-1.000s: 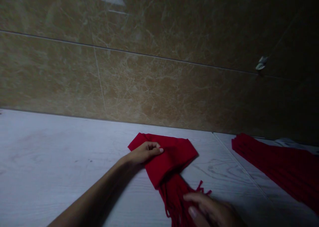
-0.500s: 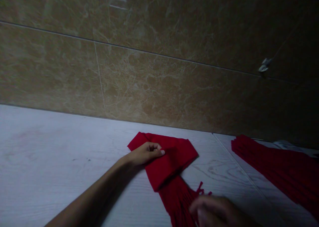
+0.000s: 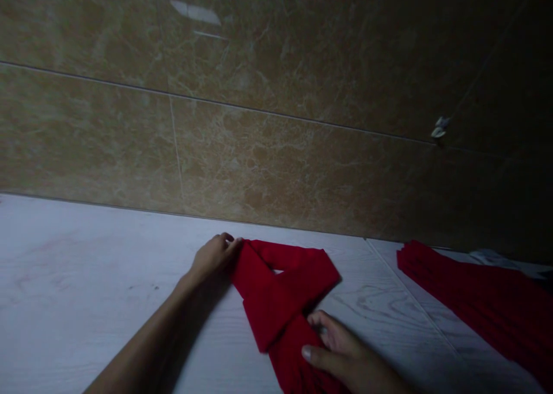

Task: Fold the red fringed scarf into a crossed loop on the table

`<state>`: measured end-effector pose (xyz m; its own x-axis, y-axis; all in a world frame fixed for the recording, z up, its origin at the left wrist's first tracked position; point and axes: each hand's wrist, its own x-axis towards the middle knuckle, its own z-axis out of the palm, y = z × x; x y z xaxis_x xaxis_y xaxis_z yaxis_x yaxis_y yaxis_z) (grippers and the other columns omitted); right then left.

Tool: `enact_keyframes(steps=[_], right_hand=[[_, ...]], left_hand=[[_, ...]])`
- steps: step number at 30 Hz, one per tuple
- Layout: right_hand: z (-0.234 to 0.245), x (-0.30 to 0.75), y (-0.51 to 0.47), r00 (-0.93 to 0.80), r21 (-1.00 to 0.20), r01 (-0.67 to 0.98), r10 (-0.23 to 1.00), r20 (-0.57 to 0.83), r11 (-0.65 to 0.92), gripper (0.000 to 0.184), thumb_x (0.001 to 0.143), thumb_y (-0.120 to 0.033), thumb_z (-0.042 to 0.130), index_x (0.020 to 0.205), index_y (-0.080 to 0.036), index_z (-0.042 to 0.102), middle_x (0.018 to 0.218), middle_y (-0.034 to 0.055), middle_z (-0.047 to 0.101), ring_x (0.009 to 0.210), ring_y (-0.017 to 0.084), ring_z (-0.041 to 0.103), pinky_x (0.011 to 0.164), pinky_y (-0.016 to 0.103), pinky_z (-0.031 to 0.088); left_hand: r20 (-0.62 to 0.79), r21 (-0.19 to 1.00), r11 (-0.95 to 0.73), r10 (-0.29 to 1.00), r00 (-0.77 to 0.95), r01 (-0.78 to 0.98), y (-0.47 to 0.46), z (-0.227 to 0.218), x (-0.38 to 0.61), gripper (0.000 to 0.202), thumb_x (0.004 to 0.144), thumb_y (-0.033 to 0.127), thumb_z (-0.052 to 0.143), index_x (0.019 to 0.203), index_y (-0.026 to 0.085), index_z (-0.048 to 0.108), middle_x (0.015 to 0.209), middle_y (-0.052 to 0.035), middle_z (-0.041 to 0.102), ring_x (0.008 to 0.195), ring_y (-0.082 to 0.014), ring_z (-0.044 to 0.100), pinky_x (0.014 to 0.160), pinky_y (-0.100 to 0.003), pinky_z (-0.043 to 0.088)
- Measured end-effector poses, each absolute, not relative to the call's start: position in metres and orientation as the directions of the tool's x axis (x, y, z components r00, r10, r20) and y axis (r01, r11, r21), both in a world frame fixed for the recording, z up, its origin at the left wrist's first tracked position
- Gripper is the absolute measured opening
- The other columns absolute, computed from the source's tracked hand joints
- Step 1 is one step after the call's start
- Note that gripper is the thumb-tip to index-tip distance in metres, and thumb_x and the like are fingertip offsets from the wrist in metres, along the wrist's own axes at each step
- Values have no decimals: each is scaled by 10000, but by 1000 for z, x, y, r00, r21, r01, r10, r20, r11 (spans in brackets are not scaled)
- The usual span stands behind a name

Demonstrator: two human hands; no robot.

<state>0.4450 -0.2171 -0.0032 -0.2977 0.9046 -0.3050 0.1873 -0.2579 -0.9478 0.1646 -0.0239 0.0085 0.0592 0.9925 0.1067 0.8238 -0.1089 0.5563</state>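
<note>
Since a second ago my left hand has slid off the top of the red scarf to its corner nearest the tiled wall, fingers pinched shut on that fold. My right hand has come up onto the end farthest from the wall, fingers loosely spread and pressing flat, so I judge the folding about midway. The scarf lies on the white tabletop just short of the wall, crossed over itself with a small gap in the loop, its fringe no longer in view
</note>
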Motion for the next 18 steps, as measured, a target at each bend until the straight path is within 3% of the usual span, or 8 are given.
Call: enact_keyframes(steps=[3,5,7,10,15,18], right_hand=[[7,473,-216,-296,-883,367,863,-410,-294,534,783,-625,646,1146,-236,590,840,15,678,733,178,662,694,298,493],[19,498,-199,-114,-764,574,895,-432,-295,460,829,-618,589,1095,-246,638,806,19,686,618,163,627,607,287,470],[29,517,-169,124,-625,734,956,-265,-268,409,873,-597,528,980,-231,676,850,51,705,623,173,634,601,291,458],[30,526,-117,269,-450,859,963,-10,-244,417,926,-551,473,913,-197,694,943,120,727,850,238,684,707,313,463],[3,500,-70,228,-334,921,973,41,-201,490,1001,-496,327,909,-159,671,950,173,734,884,262,689,728,326,439],[-8,491,-63,265,-383,902,955,132,-197,394,986,-461,380,996,-166,641,990,172,737,895,266,692,721,317,435]], left_hand=[[12,496,-82,996,88,864,-24,4,166,553,908,643,400,902,179,700,884,-139,749,791,-286,689,653,-310,442],[24,544,-75,997,74,836,-19,2,170,560,881,677,428,912,185,694,894,-133,751,795,-279,688,641,-299,429],[11,598,-72,997,82,798,-10,2,172,584,856,709,442,855,181,690,846,-130,739,766,-271,675,626,-298,414],[-56,608,-75,989,137,790,5,4,176,567,831,700,479,644,184,621,633,-86,647,639,-234,605,573,-295,368],[31,793,-160,974,223,588,9,2,181,488,803,657,523,685,184,563,598,-6,549,580,-160,488,515,-258,330],[65,849,-169,974,217,501,4,-3,183,484,808,648,500,722,176,567,633,-6,554,592,-158,486,511,-251,353]])
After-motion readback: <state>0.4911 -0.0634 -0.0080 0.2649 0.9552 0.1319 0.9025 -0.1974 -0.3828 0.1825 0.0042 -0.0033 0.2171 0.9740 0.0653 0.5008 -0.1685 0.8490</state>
